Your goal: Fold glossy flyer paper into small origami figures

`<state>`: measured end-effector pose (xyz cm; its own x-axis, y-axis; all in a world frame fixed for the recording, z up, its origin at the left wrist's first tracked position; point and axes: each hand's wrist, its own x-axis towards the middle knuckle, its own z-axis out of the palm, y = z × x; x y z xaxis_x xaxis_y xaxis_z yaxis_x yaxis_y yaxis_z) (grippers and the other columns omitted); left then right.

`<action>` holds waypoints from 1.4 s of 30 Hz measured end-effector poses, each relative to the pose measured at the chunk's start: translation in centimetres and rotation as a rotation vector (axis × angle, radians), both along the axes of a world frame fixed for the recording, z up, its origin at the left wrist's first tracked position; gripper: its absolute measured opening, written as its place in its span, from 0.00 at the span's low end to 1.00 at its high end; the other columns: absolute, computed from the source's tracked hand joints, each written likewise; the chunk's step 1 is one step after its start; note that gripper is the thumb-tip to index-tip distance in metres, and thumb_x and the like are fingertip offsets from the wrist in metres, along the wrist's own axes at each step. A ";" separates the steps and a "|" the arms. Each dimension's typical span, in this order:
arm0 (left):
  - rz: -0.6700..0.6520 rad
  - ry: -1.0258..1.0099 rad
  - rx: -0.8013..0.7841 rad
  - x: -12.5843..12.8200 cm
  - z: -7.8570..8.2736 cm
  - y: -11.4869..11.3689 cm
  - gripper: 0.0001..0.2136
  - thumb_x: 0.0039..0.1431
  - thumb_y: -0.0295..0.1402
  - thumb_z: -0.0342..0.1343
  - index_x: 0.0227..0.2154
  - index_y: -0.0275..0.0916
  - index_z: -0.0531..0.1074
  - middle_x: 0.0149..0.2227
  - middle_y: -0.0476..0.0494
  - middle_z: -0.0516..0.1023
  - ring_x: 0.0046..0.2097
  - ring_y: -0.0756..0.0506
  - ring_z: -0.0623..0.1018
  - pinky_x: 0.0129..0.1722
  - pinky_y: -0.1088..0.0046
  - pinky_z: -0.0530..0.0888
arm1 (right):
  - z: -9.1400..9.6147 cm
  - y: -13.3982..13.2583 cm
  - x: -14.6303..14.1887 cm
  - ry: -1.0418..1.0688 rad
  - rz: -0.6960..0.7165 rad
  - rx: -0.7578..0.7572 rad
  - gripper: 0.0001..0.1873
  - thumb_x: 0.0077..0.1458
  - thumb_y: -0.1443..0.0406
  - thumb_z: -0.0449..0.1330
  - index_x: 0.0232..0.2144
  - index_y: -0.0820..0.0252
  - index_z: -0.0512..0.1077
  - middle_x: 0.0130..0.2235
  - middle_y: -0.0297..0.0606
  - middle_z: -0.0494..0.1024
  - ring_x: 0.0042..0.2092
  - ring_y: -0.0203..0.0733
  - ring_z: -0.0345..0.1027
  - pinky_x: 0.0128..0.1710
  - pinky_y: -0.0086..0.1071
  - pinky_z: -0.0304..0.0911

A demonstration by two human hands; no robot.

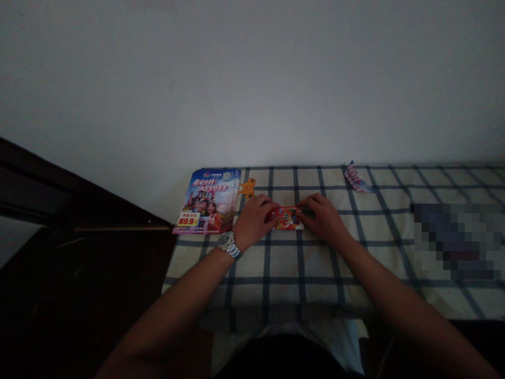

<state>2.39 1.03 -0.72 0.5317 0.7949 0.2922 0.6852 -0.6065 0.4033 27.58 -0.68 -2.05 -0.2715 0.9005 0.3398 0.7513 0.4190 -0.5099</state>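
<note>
A small red printed paper (287,218), which looks like a folded flyer, lies on the checked cloth between my two hands. At its left end, the curled fingers and thumb of my left hand (256,220) grip it. My right hand (324,218) pinches the right end, with its fingertips on the upper edge. A metal wristwatch (229,245) is on my left wrist. Just left of that hand is a stack of glossy flyers (207,202), blue and pink on top. The parts of the red paper under my fingers are hidden.
White and blue checked cloth (284,263) covers the surface, which meets a pale wall (252,84) at the back. A crumpled printed scrap (355,179) lies at the back right. An orange bear picture (248,187) shows beside the stack. A pixelated patch (457,241) is at the right.
</note>
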 end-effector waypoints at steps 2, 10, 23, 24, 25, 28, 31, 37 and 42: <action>0.003 0.005 0.000 0.0 0.1 -0.1 0.12 0.65 0.37 0.61 0.49 0.43 0.76 0.48 0.44 0.74 0.50 0.41 0.73 0.54 0.60 0.71 | 0.1 0.0 0.0 -0.004 -0.005 -0.001 0.09 0.63 0.60 0.62 0.44 0.55 0.77 0.44 0.43 0.75 0.47 0.50 0.71 0.49 0.44 0.69; 0.082 0.033 -0.002 0.1 0.2 -0.5 0.13 0.63 0.37 0.64 0.49 0.44 0.75 0.49 0.44 0.74 0.52 0.39 0.72 0.53 0.57 0.69 | 0.0 0.1 -0.1 -0.007 -0.013 0.008 0.08 0.63 0.61 0.62 0.43 0.55 0.77 0.43 0.42 0.75 0.46 0.50 0.71 0.49 0.44 0.68; 0.058 0.025 -0.016 0.1 0.5 -0.5 0.10 0.64 0.36 0.62 0.47 0.44 0.75 0.48 0.44 0.74 0.51 0.39 0.73 0.53 0.57 0.70 | 0.3 -0.1 -0.2 -0.001 -0.013 -0.007 0.06 0.62 0.61 0.63 0.40 0.55 0.76 0.42 0.42 0.75 0.46 0.50 0.71 0.47 0.44 0.69; 0.059 0.023 -0.017 0.1 0.5 -0.6 0.10 0.64 0.36 0.62 0.47 0.44 0.76 0.47 0.44 0.74 0.51 0.39 0.73 0.53 0.57 0.70 | 0.4 -0.1 -0.3 -0.001 -0.012 -0.008 0.05 0.62 0.62 0.63 0.40 0.55 0.76 0.42 0.42 0.75 0.45 0.50 0.71 0.47 0.44 0.69; 0.060 0.022 -0.019 0.1 0.5 -0.6 0.10 0.64 0.36 0.62 0.47 0.44 0.76 0.47 0.44 0.75 0.51 0.39 0.73 0.53 0.57 0.70 | 0.4 -0.1 -0.3 0.002 -0.011 -0.008 0.05 0.62 0.62 0.63 0.40 0.55 0.76 0.42 0.42 0.75 0.45 0.50 0.71 0.47 0.44 0.69; 0.063 0.021 -0.016 0.1 0.5 -0.6 0.10 0.64 0.36 0.62 0.46 0.44 0.76 0.47 0.45 0.75 0.51 0.39 0.73 0.52 0.58 0.70 | 0.4 -0.1 -0.3 0.010 -0.011 -0.006 0.06 0.62 0.61 0.63 0.40 0.55 0.76 0.42 0.42 0.75 0.46 0.50 0.71 0.48 0.44 0.69; 0.062 0.021 -0.011 0.1 0.5 -0.6 0.10 0.64 0.36 0.62 0.47 0.44 0.75 0.48 0.45 0.74 0.51 0.40 0.73 0.52 0.58 0.70 | 0.4 0.0 -0.3 0.008 -0.017 -0.003 0.06 0.62 0.61 0.63 0.40 0.55 0.76 0.42 0.42 0.75 0.45 0.50 0.71 0.48 0.45 0.68; 0.067 0.013 -0.020 0.2 0.5 -0.6 0.10 0.64 0.35 0.62 0.46 0.44 0.75 0.47 0.44 0.74 0.50 0.40 0.73 0.53 0.58 0.70 | 0.4 -0.1 -0.4 0.003 -0.026 -0.001 0.06 0.62 0.61 0.63 0.40 0.55 0.76 0.42 0.42 0.75 0.46 0.50 0.71 0.48 0.44 0.69; 0.066 0.012 -0.021 0.1 0.4 -0.6 0.11 0.64 0.35 0.62 0.48 0.45 0.75 0.48 0.45 0.74 0.51 0.39 0.73 0.53 0.58 0.70 | 0.3 0.0 -0.4 0.002 -0.030 -0.002 0.07 0.62 0.61 0.63 0.41 0.55 0.76 0.43 0.43 0.75 0.46 0.50 0.71 0.48 0.44 0.69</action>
<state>2.51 0.47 -0.34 0.4809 0.8345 0.2689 0.7282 -0.5510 0.4076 27.20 -0.72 -1.70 -0.2433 0.9090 0.3384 0.7627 0.3948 -0.5122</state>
